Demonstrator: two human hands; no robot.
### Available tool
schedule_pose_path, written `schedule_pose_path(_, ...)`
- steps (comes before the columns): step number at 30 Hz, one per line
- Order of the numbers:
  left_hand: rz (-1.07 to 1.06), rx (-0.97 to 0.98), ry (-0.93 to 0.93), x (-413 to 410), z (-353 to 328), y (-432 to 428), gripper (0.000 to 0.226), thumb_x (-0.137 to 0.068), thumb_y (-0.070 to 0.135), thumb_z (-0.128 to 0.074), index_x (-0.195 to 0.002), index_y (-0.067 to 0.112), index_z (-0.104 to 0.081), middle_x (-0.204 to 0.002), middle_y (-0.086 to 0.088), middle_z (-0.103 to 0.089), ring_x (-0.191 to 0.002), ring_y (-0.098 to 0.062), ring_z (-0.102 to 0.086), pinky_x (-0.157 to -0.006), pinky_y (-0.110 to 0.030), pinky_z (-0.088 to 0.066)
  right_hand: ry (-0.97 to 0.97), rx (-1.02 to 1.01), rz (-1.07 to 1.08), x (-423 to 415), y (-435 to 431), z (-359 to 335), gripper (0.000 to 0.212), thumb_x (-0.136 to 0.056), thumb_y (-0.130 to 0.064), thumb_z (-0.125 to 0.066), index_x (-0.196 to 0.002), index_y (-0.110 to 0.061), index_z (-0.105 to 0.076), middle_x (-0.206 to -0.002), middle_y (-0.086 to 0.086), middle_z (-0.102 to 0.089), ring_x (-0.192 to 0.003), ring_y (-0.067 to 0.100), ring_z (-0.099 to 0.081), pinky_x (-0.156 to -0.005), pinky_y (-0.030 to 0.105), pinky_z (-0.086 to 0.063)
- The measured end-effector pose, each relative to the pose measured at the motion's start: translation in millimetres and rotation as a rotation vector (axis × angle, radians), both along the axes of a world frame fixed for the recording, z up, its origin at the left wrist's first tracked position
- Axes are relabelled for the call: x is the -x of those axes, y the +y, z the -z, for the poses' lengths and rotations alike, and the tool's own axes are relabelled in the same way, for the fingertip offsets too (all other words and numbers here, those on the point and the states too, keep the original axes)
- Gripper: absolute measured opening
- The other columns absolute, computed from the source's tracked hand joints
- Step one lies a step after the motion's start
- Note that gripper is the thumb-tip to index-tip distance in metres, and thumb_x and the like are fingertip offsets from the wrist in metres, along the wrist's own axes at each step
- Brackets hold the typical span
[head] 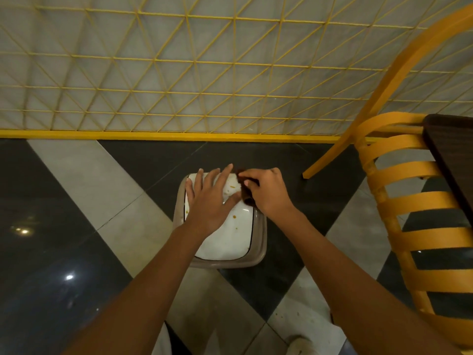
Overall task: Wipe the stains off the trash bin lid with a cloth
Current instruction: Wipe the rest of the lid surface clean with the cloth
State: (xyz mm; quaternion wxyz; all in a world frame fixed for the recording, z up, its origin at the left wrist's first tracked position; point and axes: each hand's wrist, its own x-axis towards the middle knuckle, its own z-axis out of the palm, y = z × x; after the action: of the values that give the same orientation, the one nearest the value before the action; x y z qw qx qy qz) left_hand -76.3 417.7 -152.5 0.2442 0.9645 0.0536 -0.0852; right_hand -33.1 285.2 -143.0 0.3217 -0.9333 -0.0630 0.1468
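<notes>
Brown cloth bunched in the curled fingers of the right hand, pressed on the far right corner of the white trash bin lid. Left hand flat on the lid's far left, fingers straight, spread, holding nothing. Orange stains between and near the hands. Lid's long axis running away from the person. Glossy black-and-grey tiled floor beneath, yellow chair right, yellow lattice behind.

The left hand and right hand hide the lid's far end and most of the cloth.
</notes>
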Motion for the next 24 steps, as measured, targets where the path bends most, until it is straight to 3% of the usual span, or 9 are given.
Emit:
schedule_pose_path(4,-0.075,-0.011,-0.120,4,-15,12,0.066,-0.091,0.044,-0.046,-0.146,0.023,-0.017,-0.156,-0.004,-0.009,-0.144,-0.021,0.001,-0.114,-0.037,0.005,-0.013,-0.013,0.011,3,-1,1,0.032,-0.093,-0.022,-0.047,-0.124,-0.029,-0.053,-0.131,0.004,-0.049,-0.111,0.015,-0.040,-0.088,0.021,-0.027)
schedule_pose_path(7,-0.112,-0.066,-0.044,21,-12,26,0.070,-0.090,0.044,-0.049,-0.146,0.019,-0.016,-0.156,-0.004,-0.003,-0.144,-0.023,0.004,-0.115,-0.036,0.000,0.021,-0.111,0.070,7,-4,-3,0.039,-0.093,-0.021,-0.048,-0.130,-0.031,-0.043,-0.132,0.006,-0.039,-0.117,0.018,-0.043,-0.097,0.026,-0.035)
schedule_pose_path(12,-0.223,0.185,0.014,36,-2,31,0.074,-0.088,0.040,-0.054,-0.147,0.021,-0.014,-0.155,0.001,-0.003,-0.142,-0.021,-0.012,-0.113,-0.037,-0.023,-0.007,-0.078,0.106,3,4,0,0.034,-0.094,-0.024,-0.046,-0.127,-0.021,-0.049,-0.133,0.008,-0.046,-0.123,0.018,-0.043,-0.103,0.029,-0.033)
schedule_pose_path(19,-0.220,0.197,0.005,38,1,31,0.075,-0.088,0.043,-0.052,-0.147,0.024,-0.010,-0.155,0.003,-0.001,-0.142,-0.019,-0.010,-0.114,-0.037,-0.023,-0.190,0.038,-0.141,11,18,1,0.033,-0.096,-0.022,-0.042,-0.128,-0.017,-0.050,-0.130,0.003,-0.053,-0.125,0.014,-0.040,-0.105,0.025,-0.029)
schedule_pose_path(24,-0.210,0.206,-0.001,38,2,32,0.074,-0.089,0.042,-0.051,-0.147,0.024,-0.009,-0.155,0.004,0.001,-0.142,-0.019,-0.009,-0.114,-0.035,-0.023,-0.012,0.117,-0.047,-19,24,-5,0.030,-0.096,-0.023,-0.041,-0.122,-0.016,-0.053,-0.121,0.011,-0.057,-0.111,0.021,-0.053,-0.092,0.028,-0.040)
